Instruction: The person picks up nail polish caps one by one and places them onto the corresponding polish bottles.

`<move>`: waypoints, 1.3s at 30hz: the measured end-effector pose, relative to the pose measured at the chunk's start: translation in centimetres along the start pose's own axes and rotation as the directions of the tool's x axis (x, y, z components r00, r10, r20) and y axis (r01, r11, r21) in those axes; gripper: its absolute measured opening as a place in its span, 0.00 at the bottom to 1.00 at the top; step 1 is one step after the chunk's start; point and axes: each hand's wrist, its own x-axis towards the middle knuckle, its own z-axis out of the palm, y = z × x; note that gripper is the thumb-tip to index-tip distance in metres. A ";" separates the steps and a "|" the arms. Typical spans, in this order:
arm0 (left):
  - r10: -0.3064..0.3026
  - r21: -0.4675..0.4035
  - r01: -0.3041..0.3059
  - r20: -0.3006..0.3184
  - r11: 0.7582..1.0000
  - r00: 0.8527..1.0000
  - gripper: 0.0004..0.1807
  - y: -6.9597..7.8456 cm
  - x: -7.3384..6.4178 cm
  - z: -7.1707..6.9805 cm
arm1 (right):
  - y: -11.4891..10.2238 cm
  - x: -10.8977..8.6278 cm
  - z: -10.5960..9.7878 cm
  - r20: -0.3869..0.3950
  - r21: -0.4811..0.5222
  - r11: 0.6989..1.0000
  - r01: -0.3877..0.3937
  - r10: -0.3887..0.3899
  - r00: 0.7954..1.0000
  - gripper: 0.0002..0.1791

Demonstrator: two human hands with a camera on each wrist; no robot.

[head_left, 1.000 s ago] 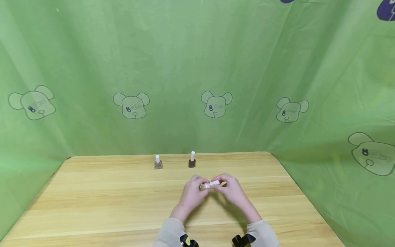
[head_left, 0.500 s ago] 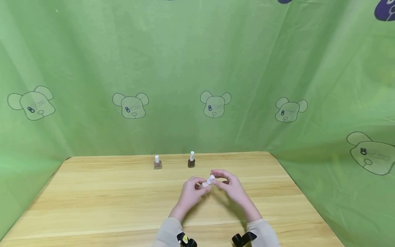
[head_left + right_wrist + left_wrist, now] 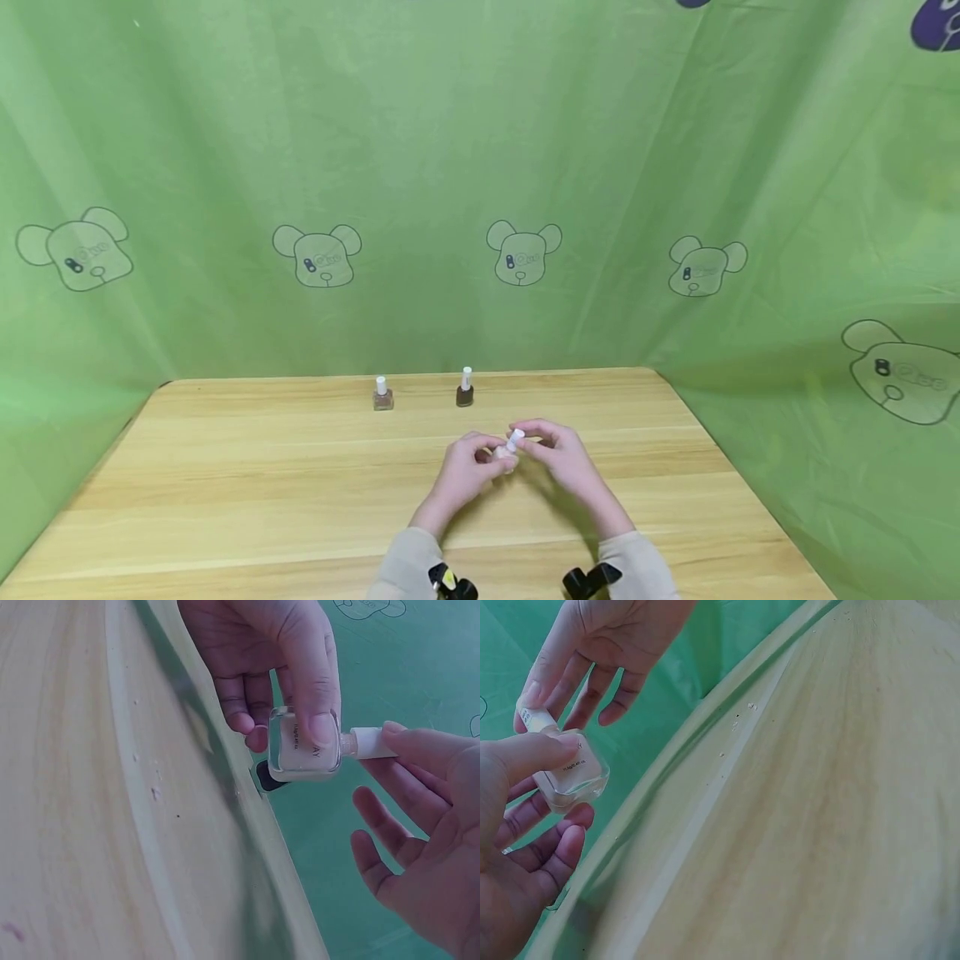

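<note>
A small square glass bottle of pale pink nail polish (image 3: 289,754) is held up over the table between both hands. My left hand (image 3: 465,468) grips its body, thumb flat across the printed front. At the other end my right hand (image 3: 566,458) pinches the white cap (image 3: 369,742) between thumb and index finger, the other fingers spread loosely. A short stretch of neck shows between cap and glass in the right wrist view; whether the cap is loose I cannot tell. In the head view the bottle leans, cap up and to the right.
Two more nail polish bottles stand upright near the table's back edge: a mauve bottle (image 3: 383,401) on the left and a dark brown bottle (image 3: 465,396) right of it. The wooden table (image 3: 262,492) ends at a green curtain (image 3: 420,167) behind and on both sides.
The bottle has tipped from nearly level to cap-up. My right fingers lifted a little off the cap half a second ago and have come back around it. The two standing bottles stayed put.
</note>
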 end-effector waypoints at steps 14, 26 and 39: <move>0.066 -0.002 -0.067 -0.024 0.998 0.998 0.17 0.4 -0.2 0.2 | -3.9 -1.1 0.5 -0.198 -0.024 0.996 -0.085 0.079 0.977 0.09; 0.023 -0.031 -0.024 -0.033 0.999 0.999 0.18 0.3 0.1 0.2 | 0.5 0.2 0.1 -0.060 0.055 0.997 0.046 -0.043 0.997 0.21; 0.048 -0.041 -0.050 -0.027 0.998 0.998 0.18 0.1 0.0 0.1 | 0.5 0.3 -0.3 -0.012 0.016 0.999 0.040 -0.040 0.999 0.17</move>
